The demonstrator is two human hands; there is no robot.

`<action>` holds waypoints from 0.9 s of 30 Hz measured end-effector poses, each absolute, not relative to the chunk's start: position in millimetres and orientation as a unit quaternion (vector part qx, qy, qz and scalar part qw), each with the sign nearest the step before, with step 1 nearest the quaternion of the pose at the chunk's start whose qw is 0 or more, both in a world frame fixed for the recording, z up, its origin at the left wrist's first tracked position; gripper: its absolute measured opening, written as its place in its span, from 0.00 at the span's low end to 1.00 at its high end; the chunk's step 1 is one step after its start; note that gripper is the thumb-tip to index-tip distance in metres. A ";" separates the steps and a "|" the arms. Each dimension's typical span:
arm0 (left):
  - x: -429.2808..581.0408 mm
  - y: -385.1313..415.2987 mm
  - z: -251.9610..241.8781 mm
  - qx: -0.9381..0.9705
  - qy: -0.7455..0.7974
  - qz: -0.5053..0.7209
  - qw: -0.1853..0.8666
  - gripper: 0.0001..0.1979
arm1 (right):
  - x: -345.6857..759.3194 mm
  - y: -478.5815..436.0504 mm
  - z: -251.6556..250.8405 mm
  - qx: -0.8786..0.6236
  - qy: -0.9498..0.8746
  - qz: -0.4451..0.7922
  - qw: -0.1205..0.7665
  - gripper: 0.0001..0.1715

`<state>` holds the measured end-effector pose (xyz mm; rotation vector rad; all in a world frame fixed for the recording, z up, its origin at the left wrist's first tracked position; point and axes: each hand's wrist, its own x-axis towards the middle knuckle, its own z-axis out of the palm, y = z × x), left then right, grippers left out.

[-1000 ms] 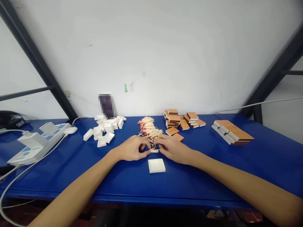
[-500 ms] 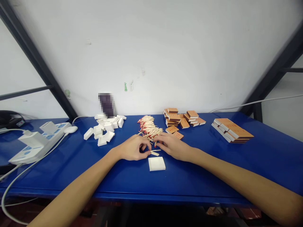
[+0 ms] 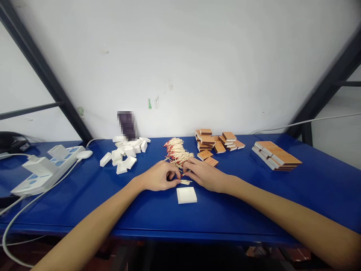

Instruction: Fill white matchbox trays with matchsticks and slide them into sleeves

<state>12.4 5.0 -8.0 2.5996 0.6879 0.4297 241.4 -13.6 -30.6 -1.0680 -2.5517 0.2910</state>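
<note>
My left hand (image 3: 163, 176) pinches several matches (image 3: 185, 182) between thumb and fingertips, their pale sticks pointing right. Close beside it, my right hand (image 3: 203, 174) has its thumb and fingers closed on a match (image 3: 183, 174) whose red head shows at the fingertips. Just behind both hands lies a loose heap of red-headed matches (image 3: 178, 151). A white matchbox tray (image 3: 186, 195) rests on the blue table (image 3: 225, 218) in front of my fingers; its inside is too pale to make out.
Several white matchbox trays (image 3: 130, 151) are piled at the left rear. Orange matchbox sleeves (image 3: 207, 140) lie scattered right of the heap, and a neat stack of matchboxes (image 3: 278, 155) stands farther right. A white power strip (image 3: 42, 177) with cables runs along the left.
The matches in my left fingertips are now closer together in a bundle. My right fingers have turned the match to a flatter angle, nearer my left hand.
</note>
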 end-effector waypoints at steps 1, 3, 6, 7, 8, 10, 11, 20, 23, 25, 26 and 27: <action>12.3 5.3 -8.5 0.933 0.248 0.155 0.209 0.05 | 240.9 -13.2 -30.5 -0.377 -0.901 0.109 0.185 0.08; 12.3 6.1 -9.5 0.931 0.252 0.157 0.211 0.05 | 238.9 -12.7 -29.8 -0.379 -0.896 0.121 0.198 0.07; 12.4 7.6 -11.4 0.930 0.254 0.161 0.212 0.06 | 234.6 -13.6 -27.3 -0.394 -0.884 0.138 0.211 0.05; 12.4 8.2 -12.1 0.929 0.254 0.163 0.213 0.06 | 233.3 -14.2 -26.6 -0.400 -0.880 0.142 0.212 0.05; 12.4 8.7 -12.8 0.928 0.256 0.164 0.215 0.06 | 232.3 -14.7 -26.2 -0.402 -0.878 0.146 0.214 0.05; 12.4 10.1 -14.3 0.925 0.263 0.165 0.217 0.07 | 231.7 -15.6 -25.9 -0.392 -0.880 0.147 0.224 0.07; 12.3 10.8 -15.1 0.924 0.268 0.166 0.218 0.08 | 231.9 -16.0 -26.1 -0.383 -0.883 0.144 0.232 0.09; 11.8 11.6 -12.9 0.914 0.285 0.187 0.221 0.12 | 234.1 -25.3 -22.0 -0.362 -0.887 0.133 0.253 0.08; 9.6 10.1 -8.6 0.916 0.285 0.181 0.217 0.11 | 234.7 -26.2 -22.5 -0.366 -0.887 0.129 0.250 0.04; 7.8 9.7 -6.5 0.921 0.281 0.171 0.208 0.09 | 235.3 -25.8 -23.3 -0.362 -0.889 0.128 0.248 0.04; 7.0 9.7 -5.9 0.924 0.279 0.165 0.204 0.08 | 235.6 -25.5 -23.7 -0.360 -0.890 0.128 0.248 0.04; 6.3 9.7 -5.5 0.926 0.277 0.160 0.201 0.07 | 235.8 -25.1 -24.2 -0.358 -0.891 0.128 0.248 0.04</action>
